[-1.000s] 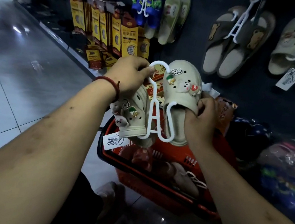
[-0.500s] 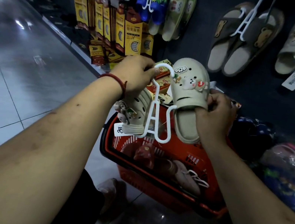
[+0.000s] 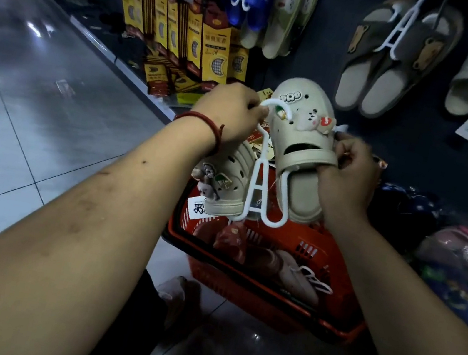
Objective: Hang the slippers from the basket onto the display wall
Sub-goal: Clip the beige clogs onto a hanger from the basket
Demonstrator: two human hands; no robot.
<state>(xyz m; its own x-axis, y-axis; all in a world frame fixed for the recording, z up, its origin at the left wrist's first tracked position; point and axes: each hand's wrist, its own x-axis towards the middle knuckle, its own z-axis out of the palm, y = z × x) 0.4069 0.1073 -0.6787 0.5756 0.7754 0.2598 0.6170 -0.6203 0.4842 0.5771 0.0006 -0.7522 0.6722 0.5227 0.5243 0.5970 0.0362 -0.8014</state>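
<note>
The beige clogs (image 3: pixel 226 185) hang now slightly higher above the red basket (image 3: pixel 253 296). Your left hand (image 3: pixel 231 111) pinches the white hanger (image 3: pixel 261 164) by its hook, and your right hand (image 3: pixel 347 177) grips the right clog (image 3: pixel 300 126), which can slip off its prong.

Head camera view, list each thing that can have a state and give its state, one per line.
red basket, on the floor, slippers inside
white hanger, held over the red basket, not on the wall
right cream clog, on the white hanger, toe up
left cream clog, on the white hanger, tilted
left hand, pinches the white hanger's hook
right hand, grips the right cream clog's edge
brown slippers, hanging on the wall
</note>
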